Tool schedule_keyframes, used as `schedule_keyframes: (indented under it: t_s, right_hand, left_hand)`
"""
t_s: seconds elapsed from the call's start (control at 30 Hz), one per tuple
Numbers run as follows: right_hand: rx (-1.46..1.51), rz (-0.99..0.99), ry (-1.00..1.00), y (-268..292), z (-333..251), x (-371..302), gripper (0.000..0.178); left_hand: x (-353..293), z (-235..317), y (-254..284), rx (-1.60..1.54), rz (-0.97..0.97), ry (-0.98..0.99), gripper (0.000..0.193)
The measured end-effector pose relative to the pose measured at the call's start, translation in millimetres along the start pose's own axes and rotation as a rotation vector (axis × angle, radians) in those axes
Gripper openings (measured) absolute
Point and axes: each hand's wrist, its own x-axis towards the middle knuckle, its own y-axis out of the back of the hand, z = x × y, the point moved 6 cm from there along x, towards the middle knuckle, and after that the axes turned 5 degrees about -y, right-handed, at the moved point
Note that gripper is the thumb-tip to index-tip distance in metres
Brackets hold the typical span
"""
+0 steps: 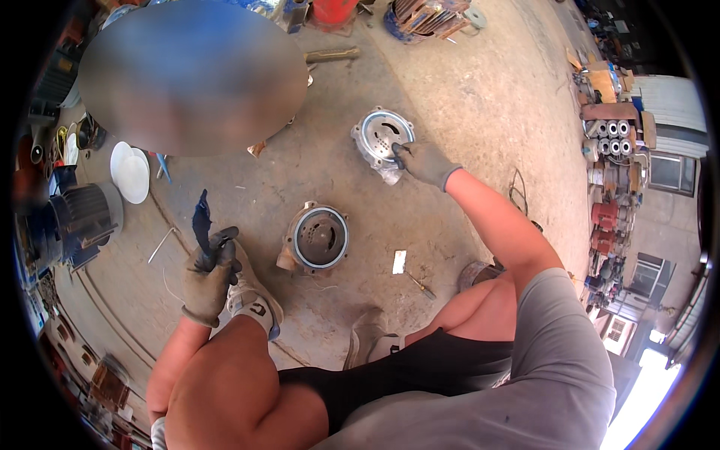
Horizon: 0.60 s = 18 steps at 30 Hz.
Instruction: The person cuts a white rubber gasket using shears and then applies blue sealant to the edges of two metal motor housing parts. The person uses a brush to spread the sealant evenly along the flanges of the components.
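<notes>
A: What does the left hand (208, 276) hold?
B: Gloved fingers closed on a dark rag (202, 223), beside the round housing (318, 238) on the floor.
A: And the right hand (424, 162)?
B: Its fingers grip the rim of the grey motor cover (380, 135), farther off.

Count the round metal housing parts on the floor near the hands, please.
2. One round housing lies under the right hand, which touches its rim. The other housing sits nearer the left hand, beside the shoe. More may lie hidden in the clutter.
</notes>
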Motion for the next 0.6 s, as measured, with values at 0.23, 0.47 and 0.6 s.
schedule_keyframes:
  t_s: [0.23,0.47,0.6]
  right_hand:
    - [0.065,0.177,0.233,-7.6,-46.8,42.0,0.058]
    - [0.271,-0.019,-0.128,3.3,-48.4,111.3,0.054]
    - [0.159,0.140,-0.117,23.2,-3.0,124.2,0.066]
  left_hand:
    - [-0.8,-2.8,2.8,0.006,-0.012,0.007,0.034]
    - [-3.0,-9.8,10.0,0.033,-0.037,0.048,0.033]
    - [-0.6,-8.8,5.0,0.019,-0.065,0.054,0.033]
